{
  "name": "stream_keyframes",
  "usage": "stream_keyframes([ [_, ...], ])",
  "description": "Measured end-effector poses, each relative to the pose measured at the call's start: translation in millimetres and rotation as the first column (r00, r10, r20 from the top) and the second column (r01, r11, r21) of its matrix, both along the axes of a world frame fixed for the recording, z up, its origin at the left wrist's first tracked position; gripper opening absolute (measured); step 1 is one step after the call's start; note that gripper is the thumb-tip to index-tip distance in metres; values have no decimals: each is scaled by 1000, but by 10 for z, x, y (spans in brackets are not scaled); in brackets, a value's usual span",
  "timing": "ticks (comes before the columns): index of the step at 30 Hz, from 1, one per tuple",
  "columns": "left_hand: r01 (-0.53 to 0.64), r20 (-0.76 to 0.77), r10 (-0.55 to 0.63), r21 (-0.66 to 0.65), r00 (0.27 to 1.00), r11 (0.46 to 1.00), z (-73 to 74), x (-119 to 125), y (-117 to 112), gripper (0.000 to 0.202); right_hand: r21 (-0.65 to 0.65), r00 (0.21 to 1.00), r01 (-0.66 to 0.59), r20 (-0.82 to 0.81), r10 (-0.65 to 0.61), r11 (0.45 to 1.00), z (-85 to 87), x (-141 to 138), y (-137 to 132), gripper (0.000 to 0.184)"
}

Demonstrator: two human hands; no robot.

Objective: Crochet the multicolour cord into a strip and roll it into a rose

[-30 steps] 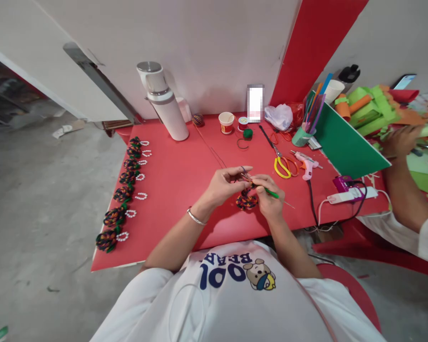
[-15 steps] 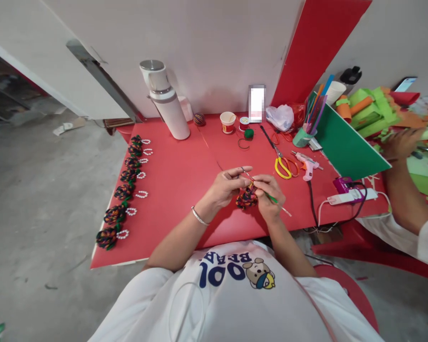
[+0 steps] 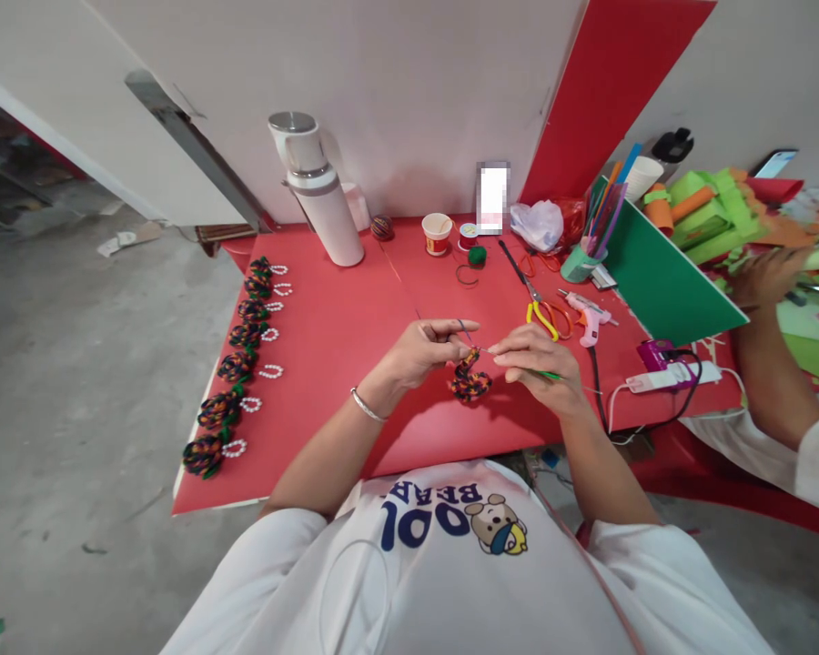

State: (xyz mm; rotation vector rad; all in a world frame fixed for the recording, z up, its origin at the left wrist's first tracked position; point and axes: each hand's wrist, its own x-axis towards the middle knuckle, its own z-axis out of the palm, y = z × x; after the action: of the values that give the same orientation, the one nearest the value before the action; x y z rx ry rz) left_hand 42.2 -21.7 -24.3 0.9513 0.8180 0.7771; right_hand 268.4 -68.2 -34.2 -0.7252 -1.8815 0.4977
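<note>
My left hand (image 3: 419,355) pinches the top of a curled multicoloured crochet piece (image 3: 472,382), with working yarn looped over its raised index finger. The piece hangs just above the red table in dark, orange and pink tones. In my right hand (image 3: 539,364) is a crochet hook (image 3: 551,375) with a green grip, its thin tip pointing left to the top of the piece. From the left hand, a strand runs back to a multicoloured yarn ball (image 3: 382,227) by the wall.
Several finished crochet pieces with bead loops (image 3: 237,367) line the left edge of the red table (image 3: 328,400). A white thermos (image 3: 328,214), paper cup (image 3: 437,235), green yarn ball (image 3: 477,256), scissors (image 3: 542,318) and pink glue gun (image 3: 591,320) lie beyond. Another person's arm (image 3: 768,355) is at right.
My right hand has moved right, away from the left, drawing the hook outward. More of the crochet piece now shows between the hands.
</note>
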Motion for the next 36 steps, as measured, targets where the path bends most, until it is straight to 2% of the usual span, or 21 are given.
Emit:
stream_keyframes([
  [3,51,8,-51,1,999,999,36,-30,21,51,-32,999,-37,16,37,999,97,33,-4,19],
  [6,77,15,-77,16,997,997,51,-43,34,50,-109,998,-55,-48,50,992,97,65,7,17],
  [10,77,22,-78,51,997,996,-8,22,10,52,-227,977,-75,-212,26,971,-114,-18,25,23],
  [13,29,55,-36,111,998,993,-95,118,-34,54,-259,946,72,-290,-148,963,-325,-210,-13,23],
  [17,-32,64,21,184,998,982,-153,176,-68,56,-158,907,250,-306,-288,955,-452,-424,-99,17],
  [22,-39,47,31,191,998,981,-125,178,-64,65,-65,917,333,-209,-339,941,-391,-455,-163,18],
  [24,-100,64,90,180,994,979,-123,214,-80,66,15,896,428,-133,-423,904,-392,-473,-194,21],
  [26,-153,90,140,147,986,977,-126,261,-107,66,128,849,528,-89,-520,840,-430,-514,-224,31],
  [29,-130,146,123,40,982,991,-116,299,-143,65,244,808,588,-124,-576,771,-514,-568,-229,42],
  [30,-100,167,99,-3,981,995,-108,293,-146,65,257,815,578,-144,-561,774,-533,-569,-214,42],
  [32,-45,196,56,-59,979,997,-86,253,-135,64,256,853,522,-169,-494,813,-540,-533,-167,36],
  [36,-2,155,7,-31,988,1000,-53,131,-77,63,220,936,349,-131,-327,911,-453,-351,-78,22],
])
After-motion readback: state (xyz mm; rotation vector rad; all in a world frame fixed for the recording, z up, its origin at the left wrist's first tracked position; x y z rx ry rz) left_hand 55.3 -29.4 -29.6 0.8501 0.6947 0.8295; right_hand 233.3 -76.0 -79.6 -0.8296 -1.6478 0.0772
